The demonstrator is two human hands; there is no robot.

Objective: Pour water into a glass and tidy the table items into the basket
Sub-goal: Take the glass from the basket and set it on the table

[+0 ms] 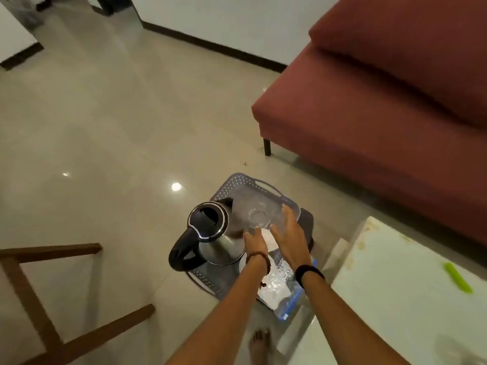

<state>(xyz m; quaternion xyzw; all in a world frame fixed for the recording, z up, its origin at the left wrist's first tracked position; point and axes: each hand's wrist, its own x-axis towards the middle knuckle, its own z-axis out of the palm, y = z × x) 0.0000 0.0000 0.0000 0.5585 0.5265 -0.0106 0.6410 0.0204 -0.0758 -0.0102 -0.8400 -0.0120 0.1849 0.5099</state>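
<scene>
A grey perforated basket [264,183] stands on the floor. Inside it, a steel kettle [214,241] with a black lid and handle sits on the left, and a clear glass [259,217] stands upright to its right. Clear zip bags [279,287] with blue edges and a white sheet lie at the basket's near end. My left hand [254,243] reaches down between the kettle and the glass, its fingertips hidden at the glass's near side. My right hand [289,237] hovers just right of the glass, fingers spread and holding nothing.
A white marble table [395,299] at lower right carries a green stick-like item [458,277]. A red sofa [382,114] fills the upper right. A wooden chair frame [39,285] stands at lower left. My bare foot [259,343] is on the tiled floor below the basket.
</scene>
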